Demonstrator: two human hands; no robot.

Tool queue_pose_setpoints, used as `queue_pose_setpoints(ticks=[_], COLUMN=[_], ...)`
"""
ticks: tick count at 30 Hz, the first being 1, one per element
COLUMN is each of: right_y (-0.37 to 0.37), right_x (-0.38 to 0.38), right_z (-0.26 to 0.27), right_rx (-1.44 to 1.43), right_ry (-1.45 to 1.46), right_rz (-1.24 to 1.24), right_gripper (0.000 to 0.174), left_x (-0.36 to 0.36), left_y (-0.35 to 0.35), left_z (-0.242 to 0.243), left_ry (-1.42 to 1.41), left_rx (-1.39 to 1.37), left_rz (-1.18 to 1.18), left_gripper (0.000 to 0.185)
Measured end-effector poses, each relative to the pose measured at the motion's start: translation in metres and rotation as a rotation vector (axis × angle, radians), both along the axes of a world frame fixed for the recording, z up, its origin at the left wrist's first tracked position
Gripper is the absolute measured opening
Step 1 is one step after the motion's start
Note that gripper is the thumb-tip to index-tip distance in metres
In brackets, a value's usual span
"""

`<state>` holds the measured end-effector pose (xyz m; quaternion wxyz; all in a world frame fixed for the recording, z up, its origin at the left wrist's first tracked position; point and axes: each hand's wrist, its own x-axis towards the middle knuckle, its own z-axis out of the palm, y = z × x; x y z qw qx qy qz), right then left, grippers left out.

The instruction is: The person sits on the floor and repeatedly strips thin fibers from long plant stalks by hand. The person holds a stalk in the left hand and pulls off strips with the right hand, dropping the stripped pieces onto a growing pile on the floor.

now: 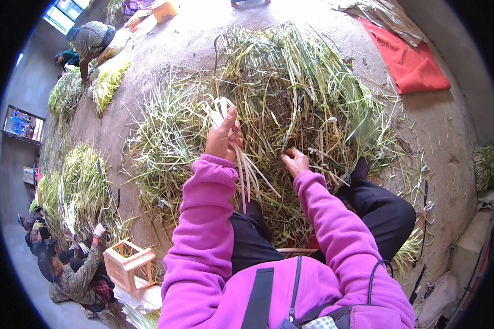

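My left hand [224,135] is closed around a small bundle of pale, whitish plant stalks [247,170]; their looped ends stick out above the fingers and their straight ends hang below. My right hand [295,161] is low over the heap of green and yellowish long-leaved stalks [267,94], its fingertips bent close together at the leaves. Whether it pinches a stalk cannot be made out. The heap spreads over the floor in front of me and around my feet, with brown, withered leaves in its middle.
Red cloth [424,70] lies at the upper right. An orange plastic stool [127,263] stands at the lower left, near a seated person in a camouflage jacket [76,279]. Another plant heap [80,177] is at the left. Farther up, a person [92,39] bends over more bundles.
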<state>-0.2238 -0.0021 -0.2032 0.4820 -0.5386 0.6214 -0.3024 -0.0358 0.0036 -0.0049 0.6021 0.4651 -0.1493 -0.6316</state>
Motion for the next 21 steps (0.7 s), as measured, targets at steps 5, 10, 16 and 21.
queue_pose_setpoints(ticks=[5, 10, 16, 21], right_y=[0.016, 0.020, 0.034, 0.043], right_x=[-0.004, -0.011, -0.010, -0.012], right_z=[0.031, 0.060, 0.103, 0.085], right_rx=[0.007, 0.136, -0.183, -0.033], right_ry=[-0.198, -0.635, -0.236, -0.239], right_rz=[-0.010, 0.074, 0.133, 0.202], right_gripper=[0.022, 0.020, 0.027, 0.027], left_x=[-0.005, -0.013, -0.016, -0.016], left_y=[0.000, -0.002, 0.001, 0.001], left_z=[-0.004, -0.011, -0.012, -0.015], left_ry=[-0.070, -0.130, -0.191, -0.201], left_rx=[0.018, 0.010, 0.032, 0.000], left_rz=[-0.001, -0.093, -0.112, -0.140], left_gripper=[0.029, 0.031, 0.036, 0.045])
